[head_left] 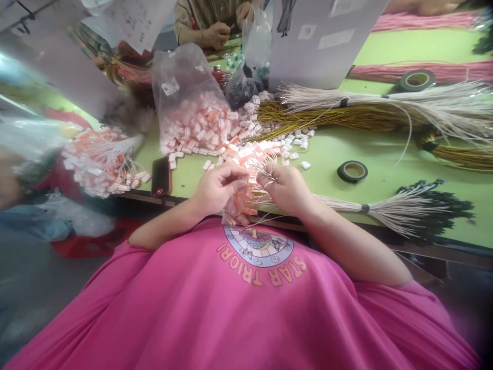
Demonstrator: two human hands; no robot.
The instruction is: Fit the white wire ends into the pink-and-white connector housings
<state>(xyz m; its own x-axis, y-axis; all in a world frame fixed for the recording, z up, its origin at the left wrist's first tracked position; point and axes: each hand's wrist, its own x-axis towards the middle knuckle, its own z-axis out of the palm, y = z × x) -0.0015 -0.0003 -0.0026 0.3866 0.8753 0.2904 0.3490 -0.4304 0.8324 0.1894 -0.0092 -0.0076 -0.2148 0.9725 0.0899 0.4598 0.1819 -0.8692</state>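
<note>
My left hand (222, 187) is closed in a pinch at the table's front edge; what it pinches is too small to make out. To its right, my right hand (287, 187) is closed around several thin white wires with bare metal ends. Between and beneath the hands lies a bunch of white and orange connectors (239, 205), partly hanging over the edge. Behind them, loose white connectors (296, 139) are heaped beside a clear plastic bag (185, 72) of orange-white connectors. A white wire bundle (346, 204) with black ends runs right from my right hand.
A phone (160, 176) lies left, near another connector bunch (103, 162). Black tape rolls (352, 171) and yellow wires (331, 117) lie right. Grey panels (308, 46) stand behind. Another person's hands (217, 36) work across the green table (377, 154).
</note>
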